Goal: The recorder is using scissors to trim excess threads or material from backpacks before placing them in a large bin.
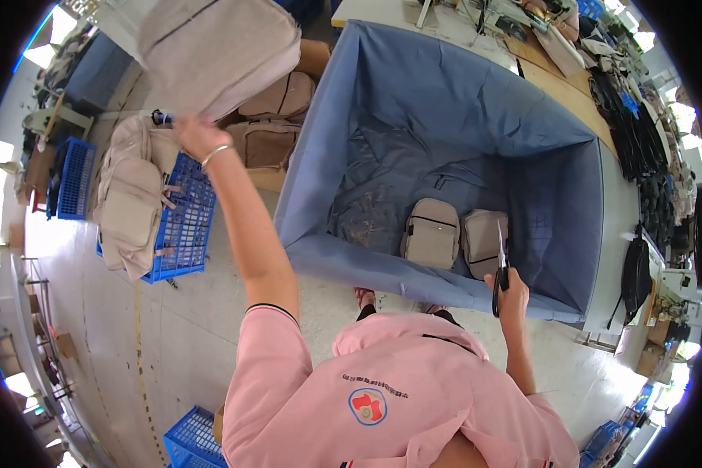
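Observation:
My left hand (201,139), its arm stretched out to the far left, grips the lower edge of a beige backpack (218,54). The backpack is raised, and its upper part runs out of view. Black-handled scissors (501,273) are in my right hand (513,295), blades pointing up, just over the near right rim of a large blue-grey fabric-lined bin (444,70). Inside this bin, along its near side, lie two small beige bags, a left one (431,238) and a right one (482,238), the latter partly behind the scissors.
A blue crate (186,226) piled with beige backpacks (129,207) stands left of the bin. Between them a cardboard box (314,58) holds brownish bags (267,144). Worktables (558,86) border the bin's far side. Another blue crate (191,437) sits on the floor behind me.

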### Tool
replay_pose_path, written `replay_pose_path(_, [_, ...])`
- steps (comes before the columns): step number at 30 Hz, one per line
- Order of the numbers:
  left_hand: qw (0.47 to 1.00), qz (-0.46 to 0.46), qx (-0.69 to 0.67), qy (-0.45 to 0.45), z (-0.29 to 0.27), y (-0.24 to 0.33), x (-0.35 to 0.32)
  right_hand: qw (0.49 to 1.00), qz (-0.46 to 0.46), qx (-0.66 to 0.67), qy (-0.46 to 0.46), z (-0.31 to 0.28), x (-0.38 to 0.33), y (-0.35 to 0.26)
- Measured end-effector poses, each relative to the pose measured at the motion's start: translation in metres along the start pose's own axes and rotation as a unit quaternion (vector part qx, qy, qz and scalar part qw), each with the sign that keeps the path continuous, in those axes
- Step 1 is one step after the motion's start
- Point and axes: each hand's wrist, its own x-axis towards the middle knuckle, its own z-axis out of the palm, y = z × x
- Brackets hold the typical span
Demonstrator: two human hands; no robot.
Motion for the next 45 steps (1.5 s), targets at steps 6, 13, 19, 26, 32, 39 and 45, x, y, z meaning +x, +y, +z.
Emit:
replay_pose_path(6, [0.908,-0.245,0.145,-0.307,0.049,-0.123,-0.226,0.993,0.103,-0.047,-0.018,-0.017,-0.024,0.067])
replay_pose_path(13, [0.663,-0.507,0.248,-0.492,0.009,-0.218,-0.447,0.98,0.152,-0.124,-0.042,-0.043,-0.015,0.149])
replay_pose_path(19, [0.543,-0.421,0.463,-0.56,-0.069,-0.34,-0.498,0.952,0.265,-0.149,-0.04,-0.071,0.012,0.265])
replay_pose_path(26, [0.465,-0.404,0.598,-0.512,-0.149,-0.444,-0.608,0.947,0.292,-0.13,0.045,-0.095,0.021,0.411])
replay_pose_path(32, [0.4,-0.434,0.609,-0.53,-0.2,-0.51,-0.702,0.92,0.357,-0.127,0.099,-0.086,0.018,0.492])
replay_pose_path(39, [0.393,-0.514,0.573,-0.503,-0.205,-0.579,-0.826,0.913,0.373,-0.136,0.095,-0.085,0.015,0.49])
replay_pose_path(45, [0.457,-0.502,0.57,-0.464,-0.201,-0.71,-0.837,0.902,0.408,-0.128,0.052,-0.082,0.023,0.48])
